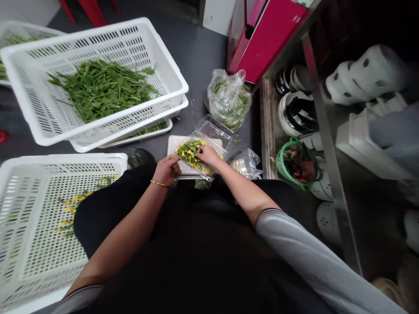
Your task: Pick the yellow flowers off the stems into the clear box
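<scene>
Flowering stems, slender, green and yellow, in a glossy clear box on a smooth pale tray, right hand bent onto them, left hand curled by the box, both grips unclear

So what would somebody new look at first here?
Probably the big white basket of leafy greens at the upper left. Next, the bright pink box at the top, right of the middle. Then the yellow-flowered stems near the centre, with the right hand on them and the left hand close by.
</scene>
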The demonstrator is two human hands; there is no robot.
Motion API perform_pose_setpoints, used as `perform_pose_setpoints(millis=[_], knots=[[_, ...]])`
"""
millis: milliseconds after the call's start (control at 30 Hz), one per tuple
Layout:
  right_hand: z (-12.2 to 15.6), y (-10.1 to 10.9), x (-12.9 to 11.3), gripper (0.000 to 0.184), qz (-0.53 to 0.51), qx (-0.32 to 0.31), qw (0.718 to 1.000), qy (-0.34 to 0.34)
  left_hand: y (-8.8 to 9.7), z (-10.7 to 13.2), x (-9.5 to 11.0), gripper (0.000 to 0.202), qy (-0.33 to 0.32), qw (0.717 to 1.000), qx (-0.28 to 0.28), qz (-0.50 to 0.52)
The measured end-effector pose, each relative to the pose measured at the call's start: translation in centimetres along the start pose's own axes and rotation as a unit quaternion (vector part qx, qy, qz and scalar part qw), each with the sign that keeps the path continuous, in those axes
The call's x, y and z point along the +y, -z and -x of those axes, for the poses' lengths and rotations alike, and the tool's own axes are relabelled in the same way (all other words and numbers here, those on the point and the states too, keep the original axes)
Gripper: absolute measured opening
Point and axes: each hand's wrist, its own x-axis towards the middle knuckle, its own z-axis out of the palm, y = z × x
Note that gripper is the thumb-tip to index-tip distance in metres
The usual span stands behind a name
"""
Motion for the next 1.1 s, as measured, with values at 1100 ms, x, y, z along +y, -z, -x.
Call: perform_pose_setpoints(millis=[1100], knots=[[9.8, -4.0, 7.5, 0.023, 0.172, -0.301, 0.935, -0.073, -1.2, 2.6, 1.4, 0.018, 0.055, 0.988, -0.137, 0.034]])
